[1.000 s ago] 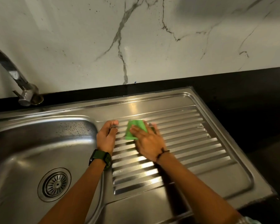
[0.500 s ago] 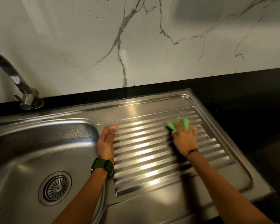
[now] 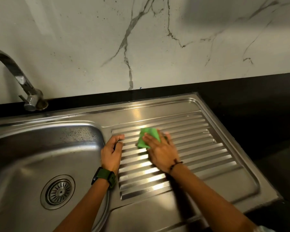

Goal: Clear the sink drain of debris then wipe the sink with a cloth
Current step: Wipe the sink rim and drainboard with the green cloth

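Note:
A green cloth (image 3: pixel 147 137) lies on the ribbed steel drainboard (image 3: pixel 199 148) to the right of the sink basin (image 3: pixel 40 148). My right hand (image 3: pixel 161 151) presses flat on the cloth with straight fingers, covering its near part. My left hand (image 3: pixel 111 151), with a dark green watch at the wrist, rests on the rim between basin and drainboard, fingers loosely curled and holding nothing. The round drain strainer (image 3: pixel 58 192) sits in the basin floor at lower left; no debris shows on it.
A chrome tap (image 3: pixel 22 82) rises at the back left over the basin. A marble-patterned wall (image 3: pixel 141 39) stands behind. Black countertop (image 3: pixel 258 106) surrounds the sink at the back and right.
My right hand slid the cloth from the middle of the drainboard out to the right, then back left to the middle. My left hand stayed on the rim.

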